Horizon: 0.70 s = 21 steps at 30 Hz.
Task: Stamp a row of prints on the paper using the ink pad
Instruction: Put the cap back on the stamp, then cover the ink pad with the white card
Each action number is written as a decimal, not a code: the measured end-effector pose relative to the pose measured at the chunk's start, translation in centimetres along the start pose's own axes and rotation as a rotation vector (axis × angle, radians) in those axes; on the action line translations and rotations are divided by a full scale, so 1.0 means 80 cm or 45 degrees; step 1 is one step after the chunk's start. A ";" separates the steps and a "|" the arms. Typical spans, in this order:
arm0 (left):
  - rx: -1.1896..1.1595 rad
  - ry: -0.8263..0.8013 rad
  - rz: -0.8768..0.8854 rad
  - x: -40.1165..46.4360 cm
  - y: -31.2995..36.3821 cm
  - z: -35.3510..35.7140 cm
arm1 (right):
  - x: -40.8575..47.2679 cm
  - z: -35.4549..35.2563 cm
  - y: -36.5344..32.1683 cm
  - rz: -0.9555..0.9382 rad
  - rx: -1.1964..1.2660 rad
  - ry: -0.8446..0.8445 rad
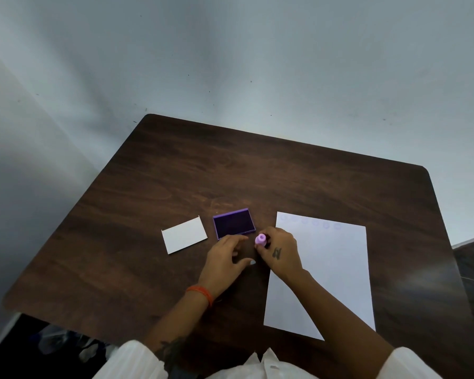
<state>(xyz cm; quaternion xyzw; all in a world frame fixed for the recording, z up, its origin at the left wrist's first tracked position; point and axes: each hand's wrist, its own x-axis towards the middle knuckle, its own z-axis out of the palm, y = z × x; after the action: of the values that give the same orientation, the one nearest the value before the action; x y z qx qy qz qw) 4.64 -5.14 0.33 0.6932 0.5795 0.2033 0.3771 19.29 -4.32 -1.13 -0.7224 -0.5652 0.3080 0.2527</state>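
Pinching the small purple stamp [261,239] between its fingertips, the right hand [281,251] sat just off the left edge of the paper [326,272], with the stamp standing upright on or just above the dark table [175,173]; I could not tell whether it touched. The left hand [225,262] lay beside it with fingers loosely spread, holding nothing, its fingertips close to the near edge of the ink pad [233,223]. From the stamp, the open pad lay at about ten o'clock, very near, its long axis running roughly nine to three. The paper stretched away toward three o'clock, long axis twelve to six, and a faint row of round prints [315,222] ran along its far edge. The right hand was plainly the nearer to both pad and paper, so re-inking looked like a short move up and left. A white lid-like card [184,235] rested at nine o'clock of the pad.
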 end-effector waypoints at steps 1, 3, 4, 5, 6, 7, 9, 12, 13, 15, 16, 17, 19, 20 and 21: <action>0.002 -0.002 0.001 0.000 0.001 0.000 | 0.000 0.000 0.000 -0.001 -0.003 -0.005; 0.002 -0.005 0.003 0.000 0.002 -0.001 | 0.000 -0.001 -0.002 -0.002 -0.017 -0.027; 0.000 -0.002 0.008 0.000 0.003 -0.002 | 0.000 -0.003 -0.003 -0.007 -0.019 -0.035; 0.000 0.003 0.014 -0.001 0.003 -0.003 | -0.001 -0.004 -0.003 -0.020 -0.018 -0.041; -0.003 0.009 0.021 -0.001 0.003 -0.004 | -0.002 -0.006 -0.005 -0.038 -0.016 -0.039; -0.007 0.015 0.027 -0.001 0.004 -0.005 | -0.004 -0.009 -0.006 -0.057 -0.014 -0.028; -0.012 0.031 0.032 -0.001 0.004 -0.008 | -0.008 -0.015 -0.010 -0.090 -0.011 0.027; -0.020 0.074 0.058 -0.003 0.005 -0.012 | -0.011 -0.021 -0.021 -0.109 -0.005 0.108; -0.020 0.087 0.068 -0.003 0.005 -0.014 | -0.012 -0.022 -0.026 -0.112 0.001 0.124; -0.020 0.129 0.072 -0.005 0.005 -0.021 | -0.012 -0.022 -0.037 -0.163 0.023 0.145; -0.022 0.162 0.071 -0.005 0.004 -0.025 | -0.011 -0.020 -0.042 -0.203 0.032 0.152; -0.020 0.200 0.069 -0.006 0.003 -0.031 | -0.009 -0.018 -0.048 -0.235 0.037 0.145; -0.015 0.294 0.087 -0.006 -0.001 -0.044 | -0.004 -0.014 -0.058 -0.287 0.045 0.116; -0.011 0.342 0.096 -0.007 -0.004 -0.051 | -0.001 -0.011 -0.065 -0.310 0.044 0.095; -0.001 0.378 0.090 -0.008 -0.008 -0.059 | 0.002 -0.008 -0.072 -0.326 0.034 0.069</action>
<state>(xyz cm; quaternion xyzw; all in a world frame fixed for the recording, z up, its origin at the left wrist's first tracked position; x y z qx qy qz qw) 0.65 -4.39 2.91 0.6754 0.6041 0.3170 0.2800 15.96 -2.85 3.41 -0.6490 -0.6417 0.2611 0.3145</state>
